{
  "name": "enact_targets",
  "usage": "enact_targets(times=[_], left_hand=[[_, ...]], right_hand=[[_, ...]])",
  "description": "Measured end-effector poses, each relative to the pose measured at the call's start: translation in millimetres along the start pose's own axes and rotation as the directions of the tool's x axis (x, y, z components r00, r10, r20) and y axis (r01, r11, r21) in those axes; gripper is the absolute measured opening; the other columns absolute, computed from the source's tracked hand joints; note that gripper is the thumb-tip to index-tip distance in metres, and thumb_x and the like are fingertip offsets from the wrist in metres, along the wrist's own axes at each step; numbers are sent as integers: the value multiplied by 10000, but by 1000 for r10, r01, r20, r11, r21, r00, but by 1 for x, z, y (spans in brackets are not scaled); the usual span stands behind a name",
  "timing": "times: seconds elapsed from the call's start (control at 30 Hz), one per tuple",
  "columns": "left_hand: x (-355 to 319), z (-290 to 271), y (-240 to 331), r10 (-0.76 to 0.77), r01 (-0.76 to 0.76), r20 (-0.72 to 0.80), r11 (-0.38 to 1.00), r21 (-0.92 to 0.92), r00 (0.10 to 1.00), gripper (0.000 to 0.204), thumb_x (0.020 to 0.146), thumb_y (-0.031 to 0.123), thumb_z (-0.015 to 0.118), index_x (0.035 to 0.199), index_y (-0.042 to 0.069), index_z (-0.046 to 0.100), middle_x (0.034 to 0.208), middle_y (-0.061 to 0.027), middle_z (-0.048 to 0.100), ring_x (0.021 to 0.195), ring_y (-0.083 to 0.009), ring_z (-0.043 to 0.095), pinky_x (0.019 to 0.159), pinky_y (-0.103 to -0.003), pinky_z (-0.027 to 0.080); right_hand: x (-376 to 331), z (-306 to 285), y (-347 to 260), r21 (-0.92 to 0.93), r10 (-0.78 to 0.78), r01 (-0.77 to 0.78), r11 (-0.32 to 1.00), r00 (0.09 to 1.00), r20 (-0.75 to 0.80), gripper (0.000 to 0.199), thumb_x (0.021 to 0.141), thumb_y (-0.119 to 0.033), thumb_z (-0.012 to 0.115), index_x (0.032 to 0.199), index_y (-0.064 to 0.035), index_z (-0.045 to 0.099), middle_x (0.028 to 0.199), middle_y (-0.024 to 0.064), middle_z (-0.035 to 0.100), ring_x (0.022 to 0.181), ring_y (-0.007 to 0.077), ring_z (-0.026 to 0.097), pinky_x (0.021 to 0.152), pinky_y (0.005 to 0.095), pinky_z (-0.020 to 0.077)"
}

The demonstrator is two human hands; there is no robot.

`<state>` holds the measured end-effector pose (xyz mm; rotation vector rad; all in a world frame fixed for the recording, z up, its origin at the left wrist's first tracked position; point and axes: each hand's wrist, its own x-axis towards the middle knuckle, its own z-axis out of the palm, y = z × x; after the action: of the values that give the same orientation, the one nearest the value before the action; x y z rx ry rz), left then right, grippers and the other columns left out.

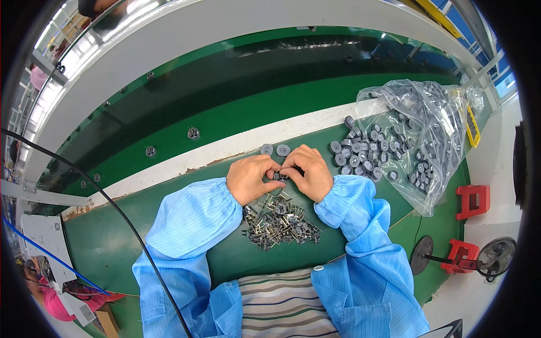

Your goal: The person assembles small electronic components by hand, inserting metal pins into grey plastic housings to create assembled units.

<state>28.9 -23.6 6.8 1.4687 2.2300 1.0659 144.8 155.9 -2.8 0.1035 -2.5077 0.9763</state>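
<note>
My left hand [248, 176] pinches a small dark plastic part [279, 177] with metal bits showing in it. From the other side my right hand [310, 173] closes its thumb and forefinger on the same part; whether a smaller piece sits in that pinch is hidden. Just below the fingers lies a heap of small metal pin pieces [279, 221] on the green tabletop [129, 234]. Two round grey plastic parts [275, 150] stand side by side just beyond my hands.
A clear plastic bag [431, 115] spills grey round parts [360, 151] at the right. Past a white ledge [146, 173], a green conveyor belt [225, 127] carries a few scattered parts. A black cable [121, 214] crosses the left. Red stools [472, 201] and a fan [496, 258] stand right.
</note>
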Motion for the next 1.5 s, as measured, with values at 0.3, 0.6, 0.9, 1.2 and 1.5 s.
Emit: enact_targets(times=[0.3, 0.6, 0.9, 1.2, 1.5], left_hand=[[-2, -3, -2, -35, 35, 7, 999, -12, 999, 353, 716, 217, 927, 1013, 115, 765, 757, -8, 618, 636, -164, 568, 580, -331, 477], [10, -44, -6, -68, 65, -23, 993, -96, 997, 305, 758, 148, 902, 1025, 72, 775, 747, -5, 610, 644, -94, 562, 581, -272, 470], [20, -77, -84, -385, 426, -273, 898, 108, 882, 312, 807, 147, 881, 1059, 16, 755, 815, -31, 589, 710, -116, 557, 641, -311, 484], [22, -34, -5, 226, -204, -141, 967, 152, 964, 516, 734, 239, 886, 1191, 95, 694, 1167, -151, 592, 1046, -333, 592, 908, -435, 491], [20, -6, -14, 207, -193, -91, 970, 147, 974, 315, 805, 191, 834, 1076, 119, 692, 1027, -39, 651, 957, -268, 614, 858, -387, 457]], right_hand=[[4, 1, -12, -111, -110, 110, 988, 994, 6, 195, 771, -59, 792, 895, -92, 646, 888, 38, 630, 897, 273, 605, 783, 411, 449], [-5, -32, -5, 303, 18, -129, 944, 939, 343, 190, 855, -91, 784, 1028, -114, 710, 924, 44, 667, 946, 234, 628, 882, 382, 431], [-5, -20, -10, 212, 261, -306, 928, 941, 217, 139, 835, -129, 822, 956, -108, 757, 833, 34, 676, 750, 222, 615, 660, 360, 465], [0, -38, -2, 16, 130, -133, 991, 982, 134, 113, 837, -83, 762, 944, -99, 729, 857, 76, 650, 849, 290, 642, 736, 427, 528], [-2, -39, 0, 1, 49, -51, 999, 961, 272, 131, 804, -93, 793, 907, -83, 713, 889, 72, 615, 876, 290, 634, 727, 412, 536]])
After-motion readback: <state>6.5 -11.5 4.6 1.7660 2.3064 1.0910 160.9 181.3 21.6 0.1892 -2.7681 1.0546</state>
